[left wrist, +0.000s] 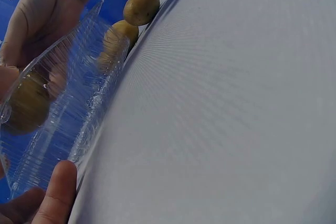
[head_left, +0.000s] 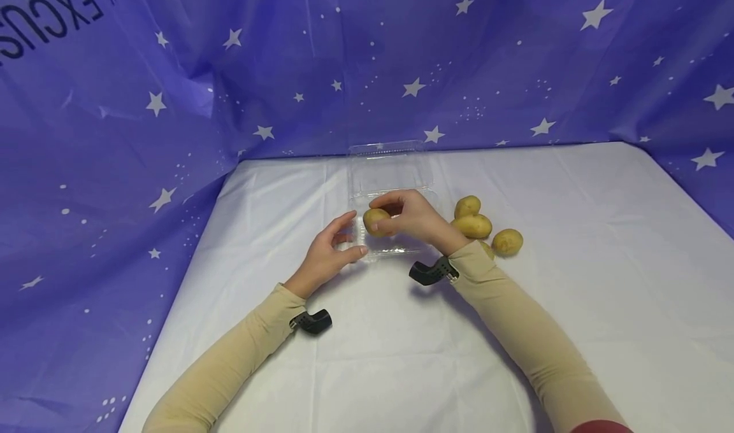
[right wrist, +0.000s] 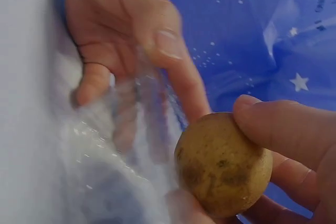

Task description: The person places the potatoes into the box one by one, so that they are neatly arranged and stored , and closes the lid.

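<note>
A clear plastic clamshell container (head_left: 395, 252) stands on the table with its lid (head_left: 390, 169) lying back behind it. Over its left part my right hand (head_left: 415, 216) pinches a potato (head_left: 375, 221) between thumb and fingers; the right wrist view shows this potato (right wrist: 223, 166) close up, with dark spots. At the container's left side is my left hand (head_left: 328, 255), its thumb and fingers spread and reaching to the wall. Through the clear plastic in the right wrist view, some left-hand fingers (right wrist: 126, 119) show. Whether they press on it is hard to tell.
Several potatoes (head_left: 474, 226) lie in a loose group right of the container, partly hidden by the right wrist; one potato (head_left: 508, 242) sits slightly apart. White cloth (head_left: 367, 369) covers the table. A blue star-printed sheet (head_left: 367, 57) hangs behind and at the sides.
</note>
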`<action>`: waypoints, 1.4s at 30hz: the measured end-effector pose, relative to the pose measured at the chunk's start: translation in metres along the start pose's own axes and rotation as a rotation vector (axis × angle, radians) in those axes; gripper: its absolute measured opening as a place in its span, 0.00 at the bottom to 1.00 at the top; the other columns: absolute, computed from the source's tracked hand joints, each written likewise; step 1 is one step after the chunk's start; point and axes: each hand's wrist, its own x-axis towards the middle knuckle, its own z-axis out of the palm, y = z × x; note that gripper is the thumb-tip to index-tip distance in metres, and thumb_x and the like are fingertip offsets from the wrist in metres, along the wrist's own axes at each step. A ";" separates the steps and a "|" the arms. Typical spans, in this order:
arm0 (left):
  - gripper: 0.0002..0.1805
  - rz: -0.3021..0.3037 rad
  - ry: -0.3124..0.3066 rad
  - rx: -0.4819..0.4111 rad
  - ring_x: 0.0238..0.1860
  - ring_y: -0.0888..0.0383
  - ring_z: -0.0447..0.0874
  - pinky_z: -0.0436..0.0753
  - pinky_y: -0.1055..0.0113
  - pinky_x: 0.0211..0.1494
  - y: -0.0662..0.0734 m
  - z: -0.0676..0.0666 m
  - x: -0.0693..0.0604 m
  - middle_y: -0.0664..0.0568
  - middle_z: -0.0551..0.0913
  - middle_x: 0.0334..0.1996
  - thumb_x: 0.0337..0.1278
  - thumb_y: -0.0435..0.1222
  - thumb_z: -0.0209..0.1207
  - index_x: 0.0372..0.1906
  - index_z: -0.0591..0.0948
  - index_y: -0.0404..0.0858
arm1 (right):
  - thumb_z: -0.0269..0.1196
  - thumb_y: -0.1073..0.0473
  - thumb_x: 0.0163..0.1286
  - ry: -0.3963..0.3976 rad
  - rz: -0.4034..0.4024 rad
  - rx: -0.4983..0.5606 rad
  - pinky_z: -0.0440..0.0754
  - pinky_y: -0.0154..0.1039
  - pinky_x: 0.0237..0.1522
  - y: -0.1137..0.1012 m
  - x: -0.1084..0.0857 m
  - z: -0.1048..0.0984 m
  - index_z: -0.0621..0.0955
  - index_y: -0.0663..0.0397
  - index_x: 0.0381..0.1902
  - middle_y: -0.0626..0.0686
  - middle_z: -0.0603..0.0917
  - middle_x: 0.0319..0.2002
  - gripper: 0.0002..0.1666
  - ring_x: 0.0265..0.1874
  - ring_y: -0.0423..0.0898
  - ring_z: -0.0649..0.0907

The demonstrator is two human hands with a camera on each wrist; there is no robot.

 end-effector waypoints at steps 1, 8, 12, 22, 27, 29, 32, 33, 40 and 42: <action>0.44 0.002 -0.002 0.003 0.68 0.37 0.72 0.89 0.60 0.49 0.000 0.000 0.000 0.39 0.64 0.76 0.57 0.33 0.69 0.78 0.63 0.41 | 0.73 0.64 0.58 -0.010 0.000 -0.009 0.86 0.34 0.41 0.000 0.001 0.002 0.83 0.63 0.58 0.61 0.87 0.53 0.28 0.49 0.51 0.85; 0.44 0.024 -0.009 0.022 0.68 0.36 0.72 0.89 0.60 0.49 -0.001 -0.001 0.000 0.37 0.63 0.76 0.59 0.32 0.67 0.79 0.62 0.39 | 0.71 0.67 0.59 -0.072 0.042 -0.009 0.88 0.37 0.36 0.001 0.002 0.013 0.83 0.64 0.58 0.63 0.87 0.53 0.27 0.44 0.48 0.85; 0.44 0.026 -0.010 0.023 0.67 0.36 0.72 0.89 0.61 0.49 -0.001 -0.001 0.000 0.37 0.63 0.76 0.59 0.31 0.67 0.79 0.62 0.39 | 0.71 0.68 0.60 -0.096 0.075 0.019 0.89 0.39 0.35 0.000 0.001 0.014 0.82 0.65 0.59 0.64 0.86 0.53 0.27 0.42 0.47 0.85; 0.44 0.021 -0.012 0.021 0.67 0.37 0.73 0.88 0.64 0.47 -0.002 0.000 0.001 0.38 0.64 0.76 0.58 0.33 0.68 0.79 0.62 0.40 | 0.72 0.67 0.61 -0.095 0.069 -0.021 0.87 0.33 0.37 0.003 0.003 0.015 0.83 0.63 0.59 0.62 0.86 0.55 0.27 0.47 0.48 0.85; 0.44 0.023 -0.014 0.028 0.68 0.37 0.73 0.88 0.63 0.48 -0.002 0.000 0.000 0.38 0.63 0.76 0.58 0.34 0.67 0.79 0.62 0.40 | 0.72 0.67 0.61 -0.103 0.074 -0.027 0.87 0.34 0.37 0.004 0.003 0.016 0.83 0.64 0.58 0.63 0.86 0.54 0.26 0.46 0.48 0.85; 0.44 0.025 -0.014 0.029 0.68 0.36 0.72 0.88 0.63 0.48 -0.001 -0.001 0.000 0.37 0.63 0.76 0.59 0.34 0.67 0.79 0.62 0.40 | 0.72 0.67 0.61 -0.109 0.081 -0.024 0.88 0.35 0.35 0.004 0.003 0.016 0.83 0.64 0.58 0.63 0.86 0.54 0.26 0.45 0.48 0.86; 0.44 0.022 -0.013 0.023 0.68 0.37 0.72 0.89 0.64 0.48 -0.001 -0.001 0.000 0.37 0.63 0.76 0.59 0.34 0.67 0.79 0.62 0.40 | 0.71 0.68 0.61 -0.124 0.090 -0.028 0.87 0.35 0.34 0.004 0.004 0.016 0.83 0.65 0.58 0.64 0.86 0.53 0.25 0.44 0.48 0.86; 0.44 0.021 -0.012 0.019 0.68 0.37 0.72 0.89 0.64 0.48 -0.001 -0.001 0.000 0.37 0.63 0.76 0.59 0.33 0.67 0.79 0.62 0.40 | 0.70 0.68 0.62 -0.130 0.092 -0.032 0.87 0.35 0.34 0.005 0.004 0.017 0.83 0.66 0.58 0.64 0.86 0.53 0.25 0.45 0.49 0.86; 0.44 0.014 -0.008 0.012 0.68 0.37 0.72 0.88 0.66 0.48 -0.002 -0.001 -0.001 0.38 0.64 0.76 0.58 0.33 0.68 0.79 0.62 0.40 | 0.69 0.69 0.63 -0.153 0.110 -0.041 0.85 0.32 0.33 0.006 0.003 0.017 0.82 0.66 0.58 0.65 0.87 0.54 0.24 0.49 0.51 0.87; 0.44 0.018 -0.012 0.012 0.68 0.37 0.72 0.88 0.66 0.47 -0.001 -0.001 -0.001 0.38 0.63 0.76 0.58 0.33 0.67 0.79 0.62 0.40 | 0.69 0.69 0.64 -0.155 0.112 -0.042 0.85 0.32 0.32 0.005 0.002 0.017 0.82 0.66 0.58 0.65 0.87 0.54 0.24 0.49 0.51 0.87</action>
